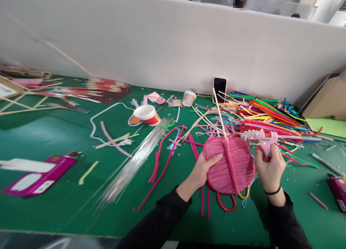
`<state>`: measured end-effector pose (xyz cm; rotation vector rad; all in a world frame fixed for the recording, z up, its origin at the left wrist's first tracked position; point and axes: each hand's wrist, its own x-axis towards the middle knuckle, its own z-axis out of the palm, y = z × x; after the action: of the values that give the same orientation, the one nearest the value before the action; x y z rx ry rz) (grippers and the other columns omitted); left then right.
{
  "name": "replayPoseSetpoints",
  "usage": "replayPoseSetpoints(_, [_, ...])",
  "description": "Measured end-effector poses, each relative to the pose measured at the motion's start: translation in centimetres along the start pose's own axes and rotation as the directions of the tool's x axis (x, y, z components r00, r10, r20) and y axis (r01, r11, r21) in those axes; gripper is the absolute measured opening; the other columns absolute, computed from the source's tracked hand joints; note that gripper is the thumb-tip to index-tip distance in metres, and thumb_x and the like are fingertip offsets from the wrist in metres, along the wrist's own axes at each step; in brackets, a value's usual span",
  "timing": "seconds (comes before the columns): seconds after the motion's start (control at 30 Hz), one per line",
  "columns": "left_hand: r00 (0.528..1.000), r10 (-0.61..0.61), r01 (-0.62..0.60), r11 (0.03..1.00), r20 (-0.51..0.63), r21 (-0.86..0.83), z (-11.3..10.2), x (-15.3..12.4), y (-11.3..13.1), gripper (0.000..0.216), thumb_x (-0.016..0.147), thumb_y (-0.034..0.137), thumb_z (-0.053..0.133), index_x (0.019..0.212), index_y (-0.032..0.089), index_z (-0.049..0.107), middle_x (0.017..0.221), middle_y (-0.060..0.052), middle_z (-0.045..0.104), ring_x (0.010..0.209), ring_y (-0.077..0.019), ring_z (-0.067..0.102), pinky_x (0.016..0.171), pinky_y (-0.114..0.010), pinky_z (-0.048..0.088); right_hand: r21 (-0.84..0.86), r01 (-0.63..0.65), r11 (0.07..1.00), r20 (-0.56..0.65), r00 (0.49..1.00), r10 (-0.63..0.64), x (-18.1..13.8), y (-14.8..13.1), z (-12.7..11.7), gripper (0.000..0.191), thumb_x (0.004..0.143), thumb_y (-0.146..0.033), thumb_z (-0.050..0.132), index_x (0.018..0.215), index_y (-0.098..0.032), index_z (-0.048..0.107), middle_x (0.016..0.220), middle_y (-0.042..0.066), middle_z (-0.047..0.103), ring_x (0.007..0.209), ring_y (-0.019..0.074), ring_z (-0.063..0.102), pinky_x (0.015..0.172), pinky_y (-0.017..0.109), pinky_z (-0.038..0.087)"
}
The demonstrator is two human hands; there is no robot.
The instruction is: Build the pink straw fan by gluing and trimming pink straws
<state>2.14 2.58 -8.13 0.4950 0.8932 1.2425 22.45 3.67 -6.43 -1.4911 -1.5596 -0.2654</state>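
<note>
My left hand [201, 173] grips the left edge of a pink, lobed panel [243, 166] covered in fuzzy pipe-cleaner strands, thumb on top. A thin wooden stick [219, 110] juts from its upper edge, in line with a pink strip [231, 166] running down the panel. In my right hand [271, 171] is a pink hot glue gun [267, 142], fingers wrapped round its handle. A clear glue stick [294, 137] sticks out of its back. The nozzle is at the panel's upper right edge; contact is unclear. Below the panel show a red loop [226, 209] and a yellow loop, probably scissor handles.
Coloured pipe cleaners [273, 113] are heaped at back right, near a propped phone [220, 86]. A paper cup [152, 117] and a bundle of thin wires [132, 169] lie left of my hands. A purple packet [51, 177] is far left. A white partition [167, 43] rises behind.
</note>
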Motion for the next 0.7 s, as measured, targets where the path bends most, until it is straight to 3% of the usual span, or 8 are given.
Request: replayPoseSetpoints(0.7, [1.000,-0.004,0.004,1.000,0.005,0.000,-0.20,0.08,-0.18,0.038,0.064,0.026,0.087,0.097,0.015,0.073,0.097,-0.007,0.078,0.092,-0.0276,0.073,0.084,-0.037,0.058,-0.045,0.017,0.999,-0.039,0.999,-0.019,0.41,0.13,-0.21,0.019,0.088,-0.029,0.059,0.076,-0.023,0.046,0.064,-0.005,0.043,0.053,0.0119,0.043,0.054,0.024,0.035])
